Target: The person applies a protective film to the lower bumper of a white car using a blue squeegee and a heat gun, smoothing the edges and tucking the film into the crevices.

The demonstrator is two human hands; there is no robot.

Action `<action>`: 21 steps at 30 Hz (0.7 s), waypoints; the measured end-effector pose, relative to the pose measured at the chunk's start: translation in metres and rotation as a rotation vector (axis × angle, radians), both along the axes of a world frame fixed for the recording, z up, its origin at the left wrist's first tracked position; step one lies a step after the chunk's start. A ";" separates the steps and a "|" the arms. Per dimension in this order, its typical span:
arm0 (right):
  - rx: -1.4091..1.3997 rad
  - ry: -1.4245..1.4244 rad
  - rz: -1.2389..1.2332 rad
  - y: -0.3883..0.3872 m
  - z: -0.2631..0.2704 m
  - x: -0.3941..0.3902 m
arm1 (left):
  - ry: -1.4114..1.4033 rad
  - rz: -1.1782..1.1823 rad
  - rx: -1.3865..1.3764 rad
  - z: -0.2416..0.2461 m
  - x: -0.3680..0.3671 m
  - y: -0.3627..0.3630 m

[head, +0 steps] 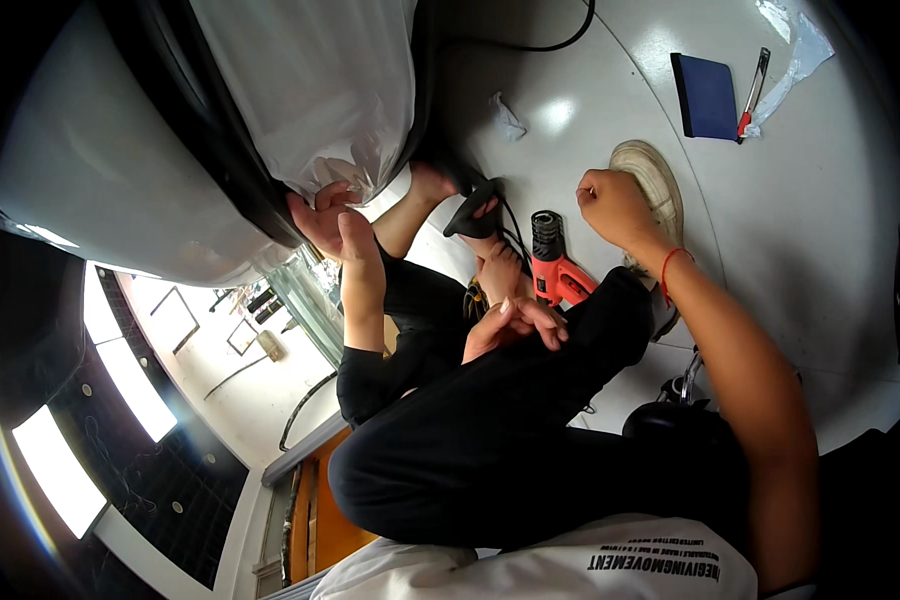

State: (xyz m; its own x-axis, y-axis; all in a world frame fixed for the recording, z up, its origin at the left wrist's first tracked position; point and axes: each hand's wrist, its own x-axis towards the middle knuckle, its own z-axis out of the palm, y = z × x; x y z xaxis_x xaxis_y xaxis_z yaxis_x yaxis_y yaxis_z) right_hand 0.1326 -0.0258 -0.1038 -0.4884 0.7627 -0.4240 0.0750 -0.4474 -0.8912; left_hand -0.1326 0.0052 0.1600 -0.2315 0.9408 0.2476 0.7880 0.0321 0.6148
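Note:
My right hand (615,210), with a red string bracelet at the wrist, is curled into a loose fist above a beige shoe (654,180); nothing shows in it. What appears to be my left hand (517,324) lies by my black-trousered knee, palm up, fingers apart and partly bent, empty; its forearm is hidden. Between the hands, a red and black heat gun (559,266) rests on the floor. At the upper left, a black-sleeved co-worker's hand (352,240) is at the lower edge of a light car body panel (315,82) with clear film hanging from it.
The co-worker's other hand (499,266) is by their ankle, near black slippers (471,210). On the floor lie a blue squeegee (706,97), a red utility knife (754,94), film scraps (799,67) and a black cable (547,46). A black stool seat (679,427) is beside my leg.

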 end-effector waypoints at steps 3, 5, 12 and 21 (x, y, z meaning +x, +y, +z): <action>-0.006 0.016 -0.003 0.000 0.001 0.001 | -0.189 -0.047 0.068 -0.001 -0.024 -0.004; 0.041 0.022 -0.023 -0.001 -0.003 -0.002 | -0.361 -0.086 0.090 -0.001 -0.020 -0.002; -0.054 0.042 -0.020 0.004 0.003 0.004 | -0.088 0.263 0.226 -0.013 0.048 0.035; -0.055 0.070 -0.014 0.005 -0.003 0.005 | -0.048 0.259 0.320 -0.031 0.023 0.037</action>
